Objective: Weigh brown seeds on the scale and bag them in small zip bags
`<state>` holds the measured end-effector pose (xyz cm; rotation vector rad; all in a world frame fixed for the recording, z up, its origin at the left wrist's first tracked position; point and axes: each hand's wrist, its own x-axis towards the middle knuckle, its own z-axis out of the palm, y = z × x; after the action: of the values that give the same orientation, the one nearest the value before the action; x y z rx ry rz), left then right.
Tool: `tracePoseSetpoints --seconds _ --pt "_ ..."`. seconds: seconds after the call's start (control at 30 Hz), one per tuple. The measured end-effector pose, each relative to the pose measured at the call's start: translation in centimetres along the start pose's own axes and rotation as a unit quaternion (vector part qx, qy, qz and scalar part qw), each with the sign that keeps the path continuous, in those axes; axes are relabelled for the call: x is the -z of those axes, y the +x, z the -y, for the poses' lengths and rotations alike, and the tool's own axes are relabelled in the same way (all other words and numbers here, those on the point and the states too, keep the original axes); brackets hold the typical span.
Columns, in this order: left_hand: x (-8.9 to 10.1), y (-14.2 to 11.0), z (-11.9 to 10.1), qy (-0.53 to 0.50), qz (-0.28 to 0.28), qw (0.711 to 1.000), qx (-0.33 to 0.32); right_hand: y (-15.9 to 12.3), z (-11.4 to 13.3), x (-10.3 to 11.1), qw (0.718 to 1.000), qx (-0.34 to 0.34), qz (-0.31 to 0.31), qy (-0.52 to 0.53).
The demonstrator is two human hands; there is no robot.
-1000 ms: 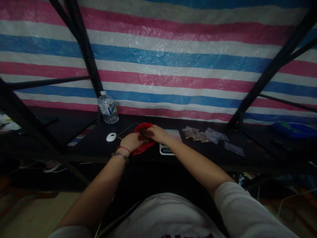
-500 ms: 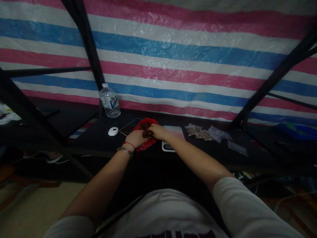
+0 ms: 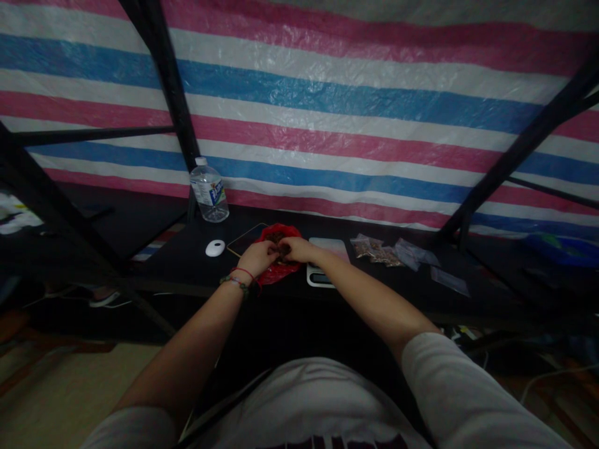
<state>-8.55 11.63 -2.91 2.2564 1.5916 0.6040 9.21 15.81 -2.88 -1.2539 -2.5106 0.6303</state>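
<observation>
A red plastic bag (image 3: 281, 272) with small brown pieces in it lies on the dark table (image 3: 187, 265). My left hand (image 3: 259, 255) is curled over the bag's near side, with bracelets at the wrist. My right hand (image 3: 296, 249) reaches in from the right, its fingers bunched together over the brown pieces, touching the left hand's fingertips. What each hand pinches is too small and dark to name. A small white scale (image 3: 327, 265) sits just right of the bag, under my right forearm.
A water bottle (image 3: 209, 197) stands at the back left by a black post (image 3: 163, 81). A white oval mouse (image 3: 214, 248) and a flat tablet (image 3: 244, 238) lie left of the bag. Small clear packets (image 3: 380, 251) lie to the right. A striped tarp hangs behind.
Both hands drew closer together over the red bag, fingertips now meeting. The view tipped downward a little from the earliest frame.
</observation>
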Motion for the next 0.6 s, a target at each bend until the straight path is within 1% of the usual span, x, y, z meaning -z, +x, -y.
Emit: tracePoseSetpoints --seconds 0.07,0.13,0.23,0.3,0.37,0.47,0.5,0.6 --pt "0.3 0.0 -0.1 -0.031 -0.010 0.999 -0.015 -0.1 0.1 0.0 0.998 -0.018 -0.007 0.056" --pt "0.8 0.0 -0.1 -0.055 -0.032 0.998 -0.018 -0.1 0.1 -0.1 0.992 -0.016 -0.019 0.123" --pt "1.6 -0.1 -0.2 -0.054 -0.074 0.996 -0.003 -0.2 0.1 -0.4 0.971 -0.017 -0.046 0.233" --pt "2.2 -0.2 -0.2 -0.034 -0.083 0.996 0.015 -0.2 0.0 -0.6 0.956 -0.023 -0.057 0.287" --pt "2.7 -0.4 -0.3 -0.008 -0.069 0.997 0.028 -0.3 0.0 -0.6 0.947 -0.021 -0.078 0.311" --pt "3.0 -0.6 -0.4 0.014 -0.042 0.999 0.027 -0.7 0.1 -0.5 0.944 -0.021 -0.113 0.310" --pt "3.1 -0.6 -0.4 0.015 -0.041 0.999 0.027 -0.9 0.1 -0.4 0.943 -0.022 -0.117 0.310" --pt "2.9 -0.6 -0.5 0.001 -0.055 0.998 0.043 -1.5 -0.1 -0.2 0.938 -0.017 -0.105 0.331"
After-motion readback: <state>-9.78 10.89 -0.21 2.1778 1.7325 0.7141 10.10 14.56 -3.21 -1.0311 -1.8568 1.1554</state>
